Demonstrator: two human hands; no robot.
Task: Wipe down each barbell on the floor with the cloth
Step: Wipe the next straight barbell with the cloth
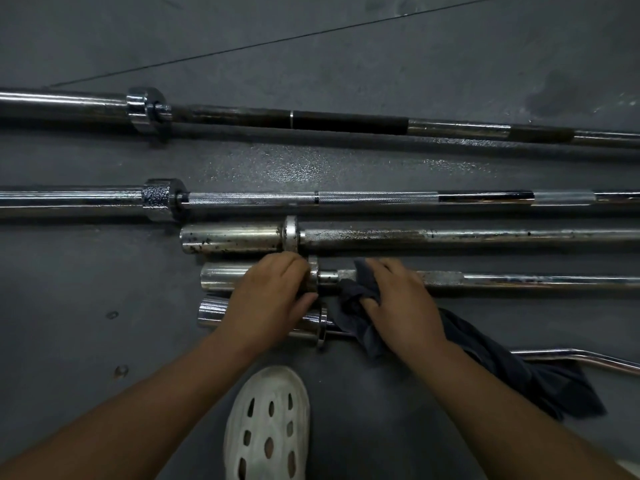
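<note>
Several steel barbells lie side by side on the dark floor. My left hand [273,296] grips the sleeve of the fourth barbell [519,280], right at its collar. My right hand [398,303] holds a dark grey cloth [349,299] bunched round that bar's shaft just right of the collar. The rest of the cloth trails down to the right over the nearest, bent bar [588,358]. A spotted, rusty barbell [450,237] lies just beyond, touching close to my hands. Two long barbells [346,199] [346,121] lie farther out.
My white perforated shoe [268,424] stands on the floor below my hands. The grey rubber floor [104,306] spreads to the left, with a seam line crossing at the far top.
</note>
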